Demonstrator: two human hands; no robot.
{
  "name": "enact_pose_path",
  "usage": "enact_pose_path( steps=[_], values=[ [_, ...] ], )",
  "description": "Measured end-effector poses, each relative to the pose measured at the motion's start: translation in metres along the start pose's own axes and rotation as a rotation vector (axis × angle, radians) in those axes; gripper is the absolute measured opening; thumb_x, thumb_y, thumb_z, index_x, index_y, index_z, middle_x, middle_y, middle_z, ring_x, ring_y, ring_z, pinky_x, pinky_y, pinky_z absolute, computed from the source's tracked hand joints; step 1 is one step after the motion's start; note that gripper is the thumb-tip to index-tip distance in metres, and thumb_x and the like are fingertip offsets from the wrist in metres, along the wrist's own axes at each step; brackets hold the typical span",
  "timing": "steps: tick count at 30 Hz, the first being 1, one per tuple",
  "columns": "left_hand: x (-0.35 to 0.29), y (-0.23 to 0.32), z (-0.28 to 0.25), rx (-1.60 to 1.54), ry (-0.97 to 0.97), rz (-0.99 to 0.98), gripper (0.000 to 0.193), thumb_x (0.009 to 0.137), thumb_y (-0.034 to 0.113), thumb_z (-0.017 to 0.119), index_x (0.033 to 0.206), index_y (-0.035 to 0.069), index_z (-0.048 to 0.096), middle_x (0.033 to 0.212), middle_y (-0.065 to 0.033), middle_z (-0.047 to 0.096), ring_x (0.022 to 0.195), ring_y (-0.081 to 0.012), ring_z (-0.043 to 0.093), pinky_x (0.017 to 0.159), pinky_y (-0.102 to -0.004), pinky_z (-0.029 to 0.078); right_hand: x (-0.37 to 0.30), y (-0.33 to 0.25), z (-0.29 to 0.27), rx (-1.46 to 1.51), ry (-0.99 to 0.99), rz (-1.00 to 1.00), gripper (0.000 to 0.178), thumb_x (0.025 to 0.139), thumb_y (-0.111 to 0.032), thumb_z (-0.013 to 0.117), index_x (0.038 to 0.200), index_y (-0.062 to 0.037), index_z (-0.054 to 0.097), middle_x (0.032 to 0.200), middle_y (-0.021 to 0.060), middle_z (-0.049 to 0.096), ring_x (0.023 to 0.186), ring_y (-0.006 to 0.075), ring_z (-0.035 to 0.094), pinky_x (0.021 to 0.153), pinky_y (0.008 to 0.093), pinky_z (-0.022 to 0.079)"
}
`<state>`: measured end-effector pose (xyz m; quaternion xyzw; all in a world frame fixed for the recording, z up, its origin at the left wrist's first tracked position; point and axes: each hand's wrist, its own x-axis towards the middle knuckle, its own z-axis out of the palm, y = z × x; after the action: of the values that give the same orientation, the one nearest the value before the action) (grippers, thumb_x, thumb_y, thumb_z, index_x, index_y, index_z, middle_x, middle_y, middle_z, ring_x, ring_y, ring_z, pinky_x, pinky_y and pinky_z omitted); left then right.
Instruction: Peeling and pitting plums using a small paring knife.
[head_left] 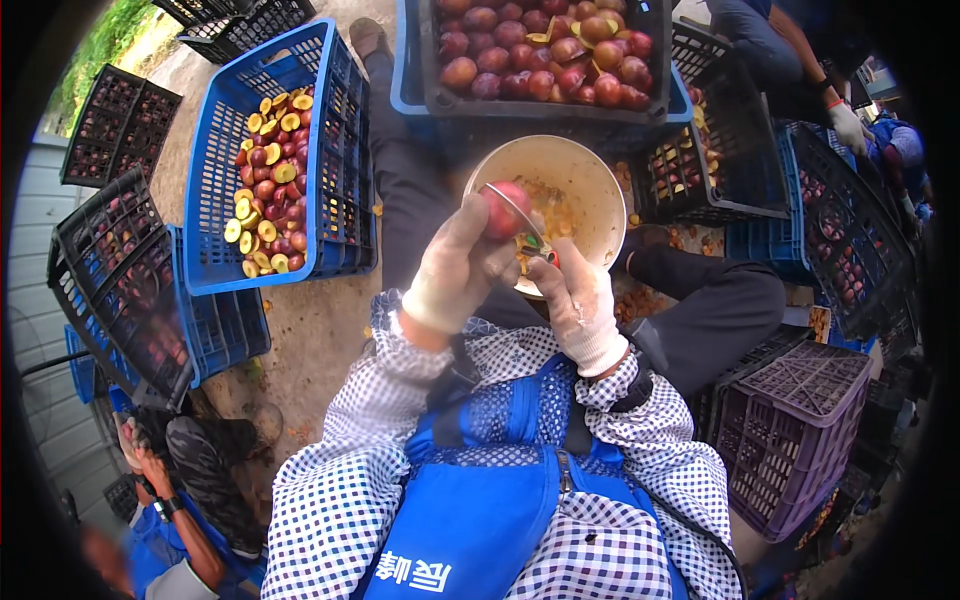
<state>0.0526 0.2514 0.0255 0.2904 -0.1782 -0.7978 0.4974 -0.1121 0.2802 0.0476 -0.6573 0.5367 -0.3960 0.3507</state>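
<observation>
My gloved left hand (452, 268) is closed around a red plum (507, 212), holding it up at the near left side of a round cream bucket (598, 185). A small knife (541, 254) is in my gloved right hand (585, 312), gripped by its handle, which shows a bit of red and green. Its thin blade crosses the plum; how deep it cuts cannot be seen. Wet yellow-orange scraps lie in the bottom of the bucket, between my legs. Beyond it, a dark crate (545, 103) full of whole plums rests on a blue crate (408, 70).
At the left, a blue crate (190, 215) holds halved plums (265, 200). Black crates (105, 265) of plums stand along that side. A purple crate (795, 430) is at the right. Co-workers' hands show at the lower left (150, 470) and upper right (848, 128). Scraps litter the floor.
</observation>
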Motion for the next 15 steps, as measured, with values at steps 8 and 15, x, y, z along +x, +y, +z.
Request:
enact_pose_path(
  steps=[8,15],
  values=[
    [-0.005,0.021,0.016,0.718,0.093,0.101,0.048,0.086,0.025,0.067,0.125,-0.001,0.055,0.106,-0.0106,0.064,0.073,-0.0107,0.06,0.062,-0.0227,0.047,0.006,0.015,0.0,-0.147,-0.178,0.018,0.017,0.094,-0.019,0.064,0.094,-0.0021,0.058,0.079,0.0187,0.065,0.071,0.0335,0.067,0.063,0.0396,0.05],
    [0.001,0.009,0.018,0.382,0.062,0.161,0.043,0.082,0.025,0.07,0.116,-0.001,0.061,0.11,-0.0065,0.066,0.095,-0.0162,0.062,0.086,-0.0292,0.05,0.003,0.018,0.029,0.344,-0.092,0.118,0.022,0.095,-0.011,0.059,0.114,-0.001,0.06,0.09,0.0113,0.066,0.082,0.0192,0.065,0.072,0.0308,0.05]
  ],
)
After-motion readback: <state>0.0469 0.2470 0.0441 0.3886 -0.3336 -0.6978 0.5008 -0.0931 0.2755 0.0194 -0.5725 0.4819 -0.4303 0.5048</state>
